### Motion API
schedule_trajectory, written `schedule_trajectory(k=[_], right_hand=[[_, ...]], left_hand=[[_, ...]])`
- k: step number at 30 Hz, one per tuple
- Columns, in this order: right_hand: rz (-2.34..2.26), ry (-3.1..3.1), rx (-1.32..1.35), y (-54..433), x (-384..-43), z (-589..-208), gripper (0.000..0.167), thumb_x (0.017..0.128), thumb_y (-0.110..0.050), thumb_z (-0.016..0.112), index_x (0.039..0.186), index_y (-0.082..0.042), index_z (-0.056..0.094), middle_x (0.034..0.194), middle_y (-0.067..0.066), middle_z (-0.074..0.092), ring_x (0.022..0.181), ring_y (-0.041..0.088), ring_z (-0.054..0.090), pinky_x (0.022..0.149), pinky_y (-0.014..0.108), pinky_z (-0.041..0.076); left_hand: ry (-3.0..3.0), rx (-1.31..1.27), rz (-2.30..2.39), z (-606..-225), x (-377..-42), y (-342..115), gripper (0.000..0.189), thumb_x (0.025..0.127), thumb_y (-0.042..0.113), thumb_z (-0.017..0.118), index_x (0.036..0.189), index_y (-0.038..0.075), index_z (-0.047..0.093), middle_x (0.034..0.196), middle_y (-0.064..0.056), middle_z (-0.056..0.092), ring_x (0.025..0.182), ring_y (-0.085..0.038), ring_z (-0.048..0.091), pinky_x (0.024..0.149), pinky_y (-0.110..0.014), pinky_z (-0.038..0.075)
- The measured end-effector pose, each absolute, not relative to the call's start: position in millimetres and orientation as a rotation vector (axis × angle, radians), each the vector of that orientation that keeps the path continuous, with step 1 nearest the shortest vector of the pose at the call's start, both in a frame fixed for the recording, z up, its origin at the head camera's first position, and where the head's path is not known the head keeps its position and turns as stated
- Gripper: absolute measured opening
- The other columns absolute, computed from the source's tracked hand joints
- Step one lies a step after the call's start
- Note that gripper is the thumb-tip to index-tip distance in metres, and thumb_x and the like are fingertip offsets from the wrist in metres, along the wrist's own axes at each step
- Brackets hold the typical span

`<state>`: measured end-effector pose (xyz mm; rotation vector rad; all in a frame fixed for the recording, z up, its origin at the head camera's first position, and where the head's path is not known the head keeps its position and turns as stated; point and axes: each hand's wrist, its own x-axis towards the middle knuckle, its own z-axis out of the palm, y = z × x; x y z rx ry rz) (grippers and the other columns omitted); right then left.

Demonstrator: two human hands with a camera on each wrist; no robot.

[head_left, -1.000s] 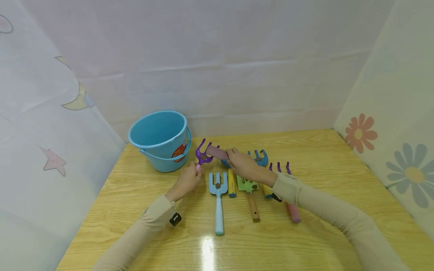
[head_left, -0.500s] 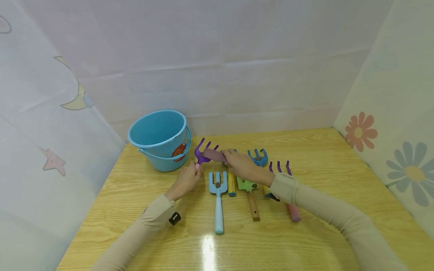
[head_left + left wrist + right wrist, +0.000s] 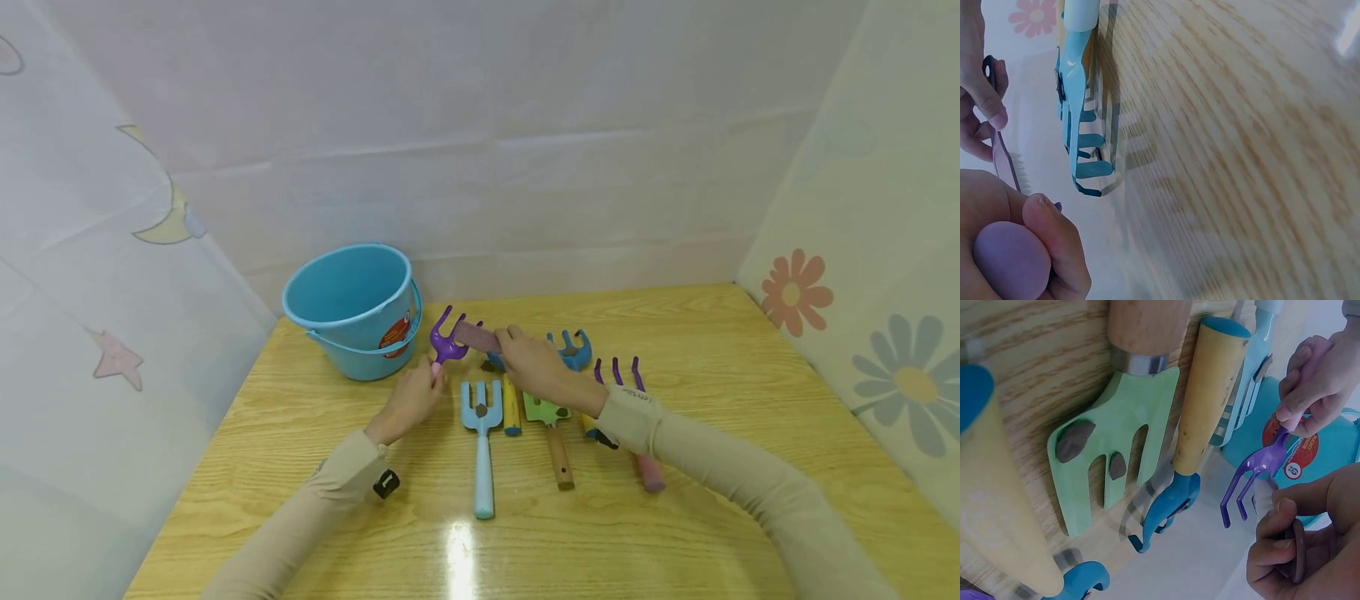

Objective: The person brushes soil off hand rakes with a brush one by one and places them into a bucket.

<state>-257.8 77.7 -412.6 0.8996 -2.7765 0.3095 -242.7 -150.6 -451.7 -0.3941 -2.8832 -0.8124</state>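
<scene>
My left hand [image 3: 411, 402] grips the pink handle of a purple hand rake [image 3: 447, 346], its prongs pointing away from me. In my right hand [image 3: 540, 364] is a mauve brush [image 3: 477, 337], laid across the rake's prongs; pale bristles show in the left wrist view. Just right of the rake lies a small brown lump [image 3: 487, 365]. Below it rests a light blue hand fork [image 3: 482, 417] with a brown lump on it. A green fork [image 3: 1060, 84] is not distinct in the left wrist view, but the green fork [image 3: 1110, 437] in the right wrist view carries brown lumps.
A blue bucket [image 3: 352, 333] stands at the back left. Two blue rakes with yellow handles [image 3: 512, 408] and another purple rake with a pink handle [image 3: 651, 473] lie on the wooden table [image 3: 337, 542]. Fabric walls [image 3: 570, 183] enclose the table.
The brush swept left across the purple rake and back right. The brown lump seen on that rake is off it now, and one shows beside the blue rake.
</scene>
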Motion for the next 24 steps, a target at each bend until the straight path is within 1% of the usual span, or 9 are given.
schedule_trajectory(k=[4,8,13,19,24], right_hand=[[0.350,-2.788,0.957,78,-256,-411,0.035,0.099,-0.010,0.061,0.128,0.007,0.054,0.112,0.022,0.061,0.069,0.021,0.063,0.049,0.026,0.048],[0.354,-2.800,0.959,81,-255,-412,0.036,0.099,-0.010,0.061,0.129,0.007,0.053,0.116,0.023,0.061,0.071,0.024,0.066,0.051,0.029,0.051],[0.355,-2.827,0.913,86,-257,-414,0.039,0.097,-0.008,0.063,0.131,0.007,0.052,0.114,0.022,0.061,0.060,0.018,0.059,0.047,0.026,0.047],[0.419,-2.813,0.948,90,-258,-414,0.034,0.097,-0.007,0.060,0.127,0.008,0.054,0.107,0.021,0.061,0.052,0.012,0.050,0.043,0.023,0.041],[0.443,-2.815,0.963,95,-259,-413,0.037,0.098,-0.011,0.059,0.129,0.008,0.054,0.116,0.024,0.062,0.051,0.010,0.051,0.043,0.022,0.039]], left_hand=[[-2.864,-0.411,-0.803,-452,-243,-149,0.015,0.099,0.008,0.053,0.095,-0.005,0.048,0.066,-0.008,0.047,0.058,-0.023,0.050,0.054,-0.041,0.046],[-2.852,-0.413,-0.814,-451,-242,-148,0.014,0.098,0.008,0.054,0.093,-0.003,0.047,0.066,-0.008,0.047,0.058,-0.025,0.051,0.053,-0.042,0.046],[-2.888,-0.365,-0.834,-451,-242,-148,0.015,0.100,0.011,0.054,0.095,-0.003,0.048,0.067,-0.008,0.047,0.058,-0.024,0.051,0.053,-0.040,0.046],[-2.900,-0.373,-0.845,-451,-242,-150,0.017,0.100,0.011,0.054,0.098,-0.005,0.049,0.067,-0.008,0.048,0.057,-0.023,0.050,0.051,-0.037,0.045],[-2.882,-0.392,-0.812,-452,-242,-151,0.017,0.099,0.012,0.056,0.095,-0.003,0.050,0.066,-0.007,0.046,0.059,-0.024,0.051,0.053,-0.040,0.045]])
